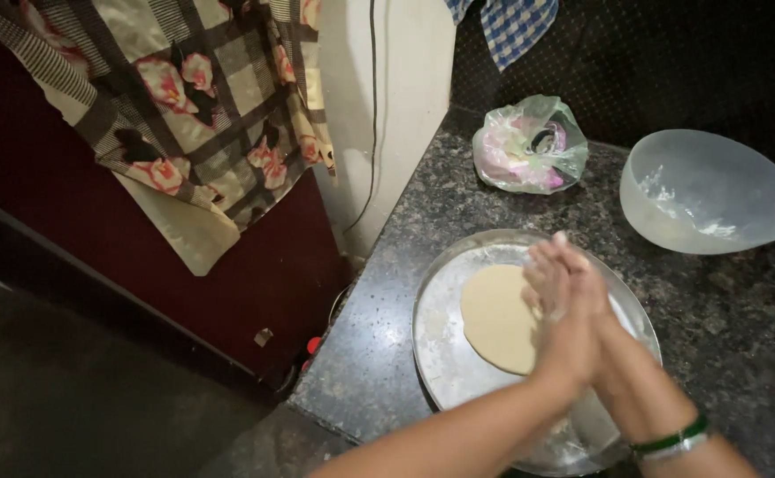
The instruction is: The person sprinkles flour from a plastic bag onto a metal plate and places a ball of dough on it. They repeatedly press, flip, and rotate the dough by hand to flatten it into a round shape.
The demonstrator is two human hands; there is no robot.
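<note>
Your left hand (554, 305) and right hand (602, 329) pressed palm to palm, nothing visibly held. Dough disc (496, 317) just left, lying on floured steel plate (436, 341). Looks soft, floppy, tears easy; slide fingers under edge.

Shiny metal plate (441, 354), matt dough (494, 319), speckled polished stone counter (732, 319).

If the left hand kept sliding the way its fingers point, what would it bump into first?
The left hand is pressed palm to palm against the right hand, fingers aimed up and away over the steel plate. Past its rim, the plastic bag looks likeliest, though depth is hard to judge.
</note>
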